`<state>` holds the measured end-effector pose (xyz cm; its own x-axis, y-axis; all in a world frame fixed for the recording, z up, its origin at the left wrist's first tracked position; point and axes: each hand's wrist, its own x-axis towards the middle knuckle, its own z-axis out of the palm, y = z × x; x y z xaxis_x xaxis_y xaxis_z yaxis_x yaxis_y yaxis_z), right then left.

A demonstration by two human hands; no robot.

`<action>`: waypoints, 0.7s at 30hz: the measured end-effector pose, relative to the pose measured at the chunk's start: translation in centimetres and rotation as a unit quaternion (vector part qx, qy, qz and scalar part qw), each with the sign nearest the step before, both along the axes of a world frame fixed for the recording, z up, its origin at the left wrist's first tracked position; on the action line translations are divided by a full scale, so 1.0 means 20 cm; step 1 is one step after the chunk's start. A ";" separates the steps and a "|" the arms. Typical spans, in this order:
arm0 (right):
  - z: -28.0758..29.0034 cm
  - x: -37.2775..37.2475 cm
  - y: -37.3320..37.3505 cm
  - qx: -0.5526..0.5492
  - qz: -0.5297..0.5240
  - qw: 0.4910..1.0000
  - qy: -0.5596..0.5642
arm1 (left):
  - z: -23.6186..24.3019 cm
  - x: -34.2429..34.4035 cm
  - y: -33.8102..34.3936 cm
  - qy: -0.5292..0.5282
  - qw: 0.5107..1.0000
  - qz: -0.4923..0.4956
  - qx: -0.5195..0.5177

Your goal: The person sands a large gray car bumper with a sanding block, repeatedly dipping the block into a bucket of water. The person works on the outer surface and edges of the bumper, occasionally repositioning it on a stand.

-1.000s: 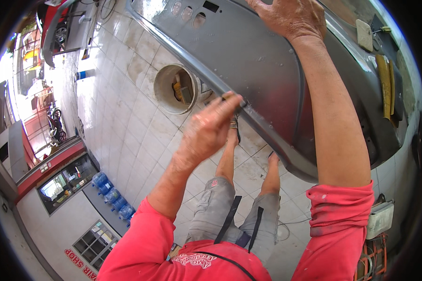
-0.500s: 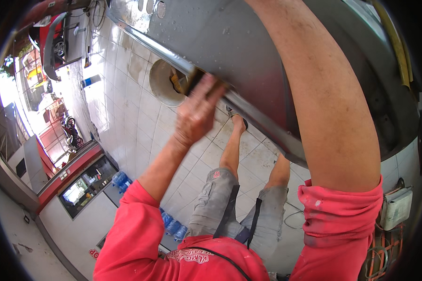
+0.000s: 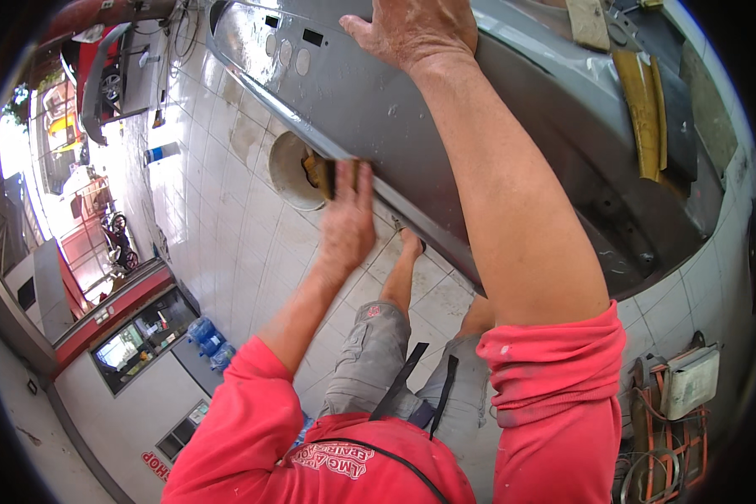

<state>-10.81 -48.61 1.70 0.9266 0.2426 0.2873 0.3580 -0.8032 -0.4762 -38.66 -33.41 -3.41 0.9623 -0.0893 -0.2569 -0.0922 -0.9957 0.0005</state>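
A large grey metal panel [image 3: 403,160] with cut-out holes and water drops fills the upper middle. My left hand [image 3: 349,214], blurred by motion, grips a dark pad [image 3: 328,180] against the panel's long rounded lower rim. My right hand [image 3: 416,29] lies on the panel near the top of the view, thumb spread out and fingertips cut off by the frame edge. Yellow, curved strips [image 3: 636,109] and a pale pad [image 3: 588,21] rest on the panel's right side. Behind the rim, a bucket [image 3: 287,176] on the floor holds yellowish items.
Tiled floor [image 3: 218,202] lies below, with my legs on it. Blue water jugs [image 3: 206,336] line the wall at lower left, near a window [image 3: 126,344]. A red car part [image 3: 88,59] and motorbike [image 3: 122,244] are at upper left. Metal equipment [image 3: 685,391] stands at lower right.
My left hand has moved up and left along the rim, then slightly back down. My right arm has shifted left across the view, and the framing of the panel has moved with the head.
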 end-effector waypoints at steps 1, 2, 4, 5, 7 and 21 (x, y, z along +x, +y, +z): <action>0.02 0.00 0.00 0.002 -0.007 1.000 -0.024 | -0.02 0.18 0.22 0.009 0.998 0.040 0.040; 0.06 -0.02 0.05 0.000 -0.011 1.000 -0.011 | -0.05 0.32 0.46 -0.018 0.996 0.060 0.069; 0.09 -0.02 0.14 -0.024 -0.013 1.000 0.012 | -0.11 0.52 0.88 -0.042 0.988 0.059 0.138; 0.10 -0.02 0.17 -0.041 -0.016 0.999 0.026 | -0.14 0.54 0.97 -0.038 0.983 0.065 0.166; 0.11 0.04 0.12 -0.053 -0.013 0.995 0.079 | -0.18 0.48 0.70 -0.059 0.982 0.073 0.165; 0.09 0.04 0.11 -0.173 -0.054 0.982 0.054 | -0.23 0.85 1.42 -0.095 0.990 0.069 0.076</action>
<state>-10.01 -46.45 3.44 0.9730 0.2064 0.1035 0.2236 -0.9540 -0.1995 -21.75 -5.05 -7.98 0.9949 0.0719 -0.0713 0.0602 -0.9861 -0.1546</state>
